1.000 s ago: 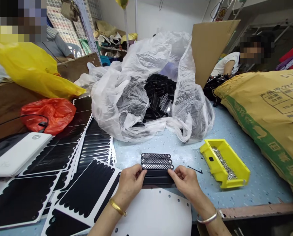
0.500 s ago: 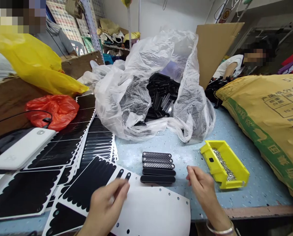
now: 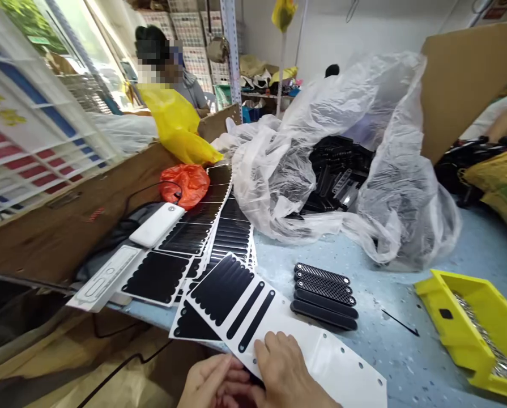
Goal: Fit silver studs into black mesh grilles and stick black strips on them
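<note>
My right hand [image 3: 287, 368] lies over the near edge of a white sticker sheet [image 3: 321, 351], its fingers bent on top and its thumb at the edge. Close against it, my left hand [image 3: 214, 385] has curled fingers at the same edge; what they hold is hidden. Two separate black strip stickers [image 3: 256, 321] and a block of black strips [image 3: 221, 289] are on this sheet. Just beyond it lie long black pieces with rounded ends, side by side: three textured pieces [image 3: 323, 283] with a small silvery spot at the ends, and two smooth pieces [image 3: 324, 314] nearer me.
A thin black strip [image 3: 400, 322] lies on the blue table. Right of it stands a yellow bin [image 3: 461, 340] of small metal parts. Behind is a clear plastic bag [image 3: 270, 192] of black pieces. More black sticker sheets [image 3: 155, 277], a white box [image 3: 104, 277] and a power bank [image 3: 157, 224] lie left.
My view has swung left. My hands, which were apart on either side of the black pieces, have come together at the sheet's near edge. The thin black strip now shows on the table.
</note>
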### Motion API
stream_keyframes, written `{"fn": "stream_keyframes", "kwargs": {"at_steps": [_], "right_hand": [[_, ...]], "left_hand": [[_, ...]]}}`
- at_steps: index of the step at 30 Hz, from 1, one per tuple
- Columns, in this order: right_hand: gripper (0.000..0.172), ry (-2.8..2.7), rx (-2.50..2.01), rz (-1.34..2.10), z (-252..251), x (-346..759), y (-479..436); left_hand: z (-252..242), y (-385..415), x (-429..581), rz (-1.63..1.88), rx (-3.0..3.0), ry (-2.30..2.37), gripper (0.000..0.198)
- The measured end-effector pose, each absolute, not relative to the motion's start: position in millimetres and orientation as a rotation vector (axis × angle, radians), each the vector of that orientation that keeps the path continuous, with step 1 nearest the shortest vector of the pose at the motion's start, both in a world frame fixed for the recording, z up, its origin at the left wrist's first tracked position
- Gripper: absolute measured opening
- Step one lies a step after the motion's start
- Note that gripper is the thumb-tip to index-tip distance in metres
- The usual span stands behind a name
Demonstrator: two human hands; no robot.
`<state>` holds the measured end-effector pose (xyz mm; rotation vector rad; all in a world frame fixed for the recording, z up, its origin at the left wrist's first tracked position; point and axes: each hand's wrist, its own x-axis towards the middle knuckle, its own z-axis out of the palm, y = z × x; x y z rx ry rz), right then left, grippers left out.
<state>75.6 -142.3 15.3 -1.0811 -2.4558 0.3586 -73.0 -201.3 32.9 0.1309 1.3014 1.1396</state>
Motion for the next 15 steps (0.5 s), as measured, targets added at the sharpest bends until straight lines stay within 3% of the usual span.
{"fn": "stream_keyframes", "kwargs": {"at_steps": [5,11,15], "right_hand": [[0.020,-2.488,-0.823,0.406,3,93,-138],[0.023,-2.420,-0.682,0.305,-5,110,-135],[0.004,-2.356,-0.621,0.473,8,105,-126]], "left_hand": [[43,-199,-80,1.200,0.180,1.390,0.040],[52,-184,-99,1.373,0.283,1.426,0.034],[54,-174,-100,1.361,0.358,1.442,0.029]]}}
